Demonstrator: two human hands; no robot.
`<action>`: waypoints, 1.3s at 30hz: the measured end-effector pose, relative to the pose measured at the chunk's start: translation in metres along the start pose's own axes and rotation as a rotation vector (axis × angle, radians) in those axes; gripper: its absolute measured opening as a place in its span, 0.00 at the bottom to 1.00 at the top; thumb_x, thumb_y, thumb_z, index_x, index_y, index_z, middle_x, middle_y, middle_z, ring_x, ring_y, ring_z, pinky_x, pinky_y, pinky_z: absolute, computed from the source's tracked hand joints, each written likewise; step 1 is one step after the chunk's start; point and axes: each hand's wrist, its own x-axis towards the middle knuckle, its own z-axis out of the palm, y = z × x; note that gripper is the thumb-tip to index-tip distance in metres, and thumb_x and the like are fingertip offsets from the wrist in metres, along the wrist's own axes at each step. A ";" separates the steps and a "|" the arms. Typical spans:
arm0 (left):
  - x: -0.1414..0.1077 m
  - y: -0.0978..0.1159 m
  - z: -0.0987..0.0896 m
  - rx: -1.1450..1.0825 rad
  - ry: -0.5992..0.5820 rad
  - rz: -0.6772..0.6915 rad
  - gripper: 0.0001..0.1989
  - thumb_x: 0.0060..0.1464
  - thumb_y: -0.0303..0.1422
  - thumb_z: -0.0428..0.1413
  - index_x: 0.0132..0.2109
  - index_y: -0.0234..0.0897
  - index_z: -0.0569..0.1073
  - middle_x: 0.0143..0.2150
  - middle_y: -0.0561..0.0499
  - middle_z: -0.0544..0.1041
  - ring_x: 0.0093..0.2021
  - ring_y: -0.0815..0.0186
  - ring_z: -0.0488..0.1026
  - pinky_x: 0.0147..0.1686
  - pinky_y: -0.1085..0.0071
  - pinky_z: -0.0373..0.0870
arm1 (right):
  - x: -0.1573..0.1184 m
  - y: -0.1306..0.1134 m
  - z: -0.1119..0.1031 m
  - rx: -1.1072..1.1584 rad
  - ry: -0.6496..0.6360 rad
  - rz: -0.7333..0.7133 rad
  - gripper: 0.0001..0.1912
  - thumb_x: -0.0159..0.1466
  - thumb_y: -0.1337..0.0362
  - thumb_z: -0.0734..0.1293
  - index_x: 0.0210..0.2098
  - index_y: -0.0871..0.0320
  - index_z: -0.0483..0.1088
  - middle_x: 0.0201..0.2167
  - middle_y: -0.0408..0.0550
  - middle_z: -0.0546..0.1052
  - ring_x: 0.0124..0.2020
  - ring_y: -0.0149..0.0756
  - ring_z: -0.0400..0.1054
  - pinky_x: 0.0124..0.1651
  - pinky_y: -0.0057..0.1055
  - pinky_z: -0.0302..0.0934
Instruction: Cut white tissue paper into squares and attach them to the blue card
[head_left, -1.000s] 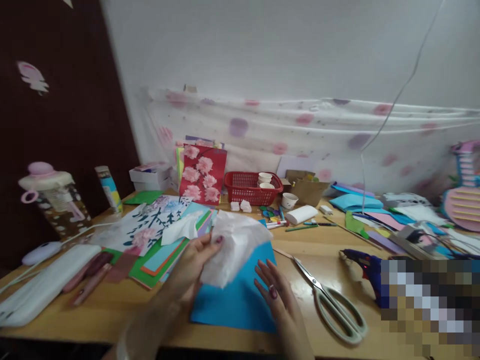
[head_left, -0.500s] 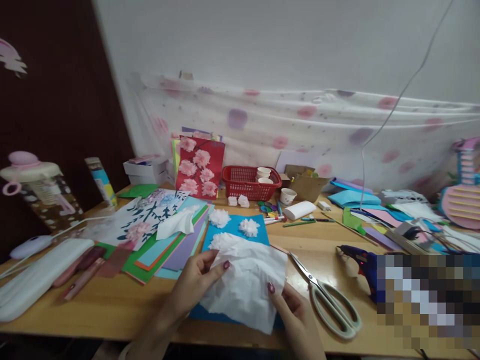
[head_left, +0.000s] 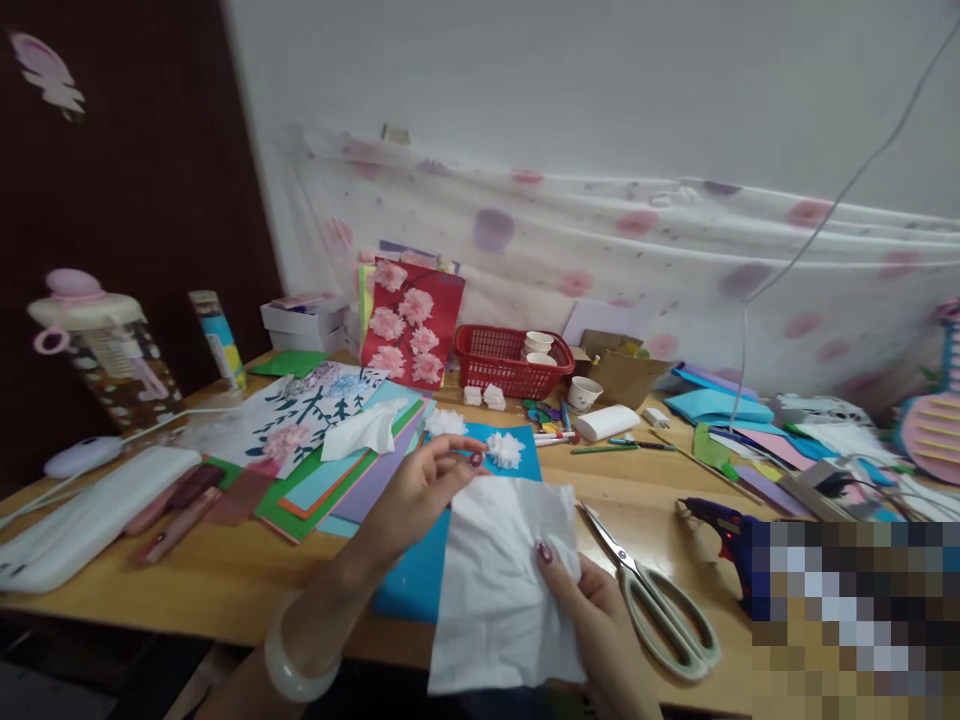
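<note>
A creased sheet of white tissue paper (head_left: 502, 590) hangs in front of me, over the lower part of a blue sheet of paper (head_left: 412, 575). My right hand (head_left: 589, 600) pinches its right side, thumb on the near face. My left hand (head_left: 427, 490) is at the tissue's upper left corner, thumb and fingertips close together; what lies between them is too small to make out. Two ruffled white paper flowers, a left one (head_left: 445, 423) and a right one (head_left: 505, 450), lie on the blue sheet. Scissors (head_left: 651, 595) rest just right of my right hand.
A dark blue glue gun (head_left: 720, 520) lies at right beside a pixelated patch. Behind stand a red basket (head_left: 480, 372) with paper cups and a red card (head_left: 450, 310) with pink flowers. Coloured paper (head_left: 300, 500) is stacked left; a white roll (head_left: 606, 422) lies further back.
My left hand has shifted up to the tissue's top corner, and the sheet now hangs flatter and more spread. My right hand keeps its hold. The whole view has shifted slightly.
</note>
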 end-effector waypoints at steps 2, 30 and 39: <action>-0.005 -0.015 0.000 -0.047 -0.068 -0.102 0.22 0.47 0.51 0.61 0.39 0.38 0.77 0.29 0.51 0.76 0.29 0.65 0.71 0.30 0.73 0.66 | 0.002 0.002 0.002 0.084 0.045 0.007 0.22 0.51 0.47 0.77 0.31 0.61 0.79 0.20 0.48 0.80 0.19 0.39 0.72 0.23 0.29 0.65; -0.035 -0.051 0.009 -0.834 0.204 -0.253 0.24 0.45 0.48 0.66 0.45 0.44 0.69 0.48 0.50 0.79 0.49 0.58 0.76 0.36 0.71 0.75 | 0.001 0.024 -0.001 0.082 -0.020 -0.147 0.16 0.57 0.49 0.71 0.34 0.50 0.63 0.17 0.34 0.64 0.19 0.31 0.55 0.22 0.23 0.47; -0.039 -0.053 -0.015 -0.372 0.047 -0.295 0.29 0.37 0.33 0.70 0.49 0.37 0.72 0.43 0.45 0.82 0.32 0.64 0.77 0.30 0.72 0.70 | -0.007 0.011 0.000 0.084 -0.019 -0.002 0.18 0.50 0.59 0.74 0.40 0.55 0.77 0.24 0.42 0.76 0.23 0.33 0.63 0.24 0.24 0.53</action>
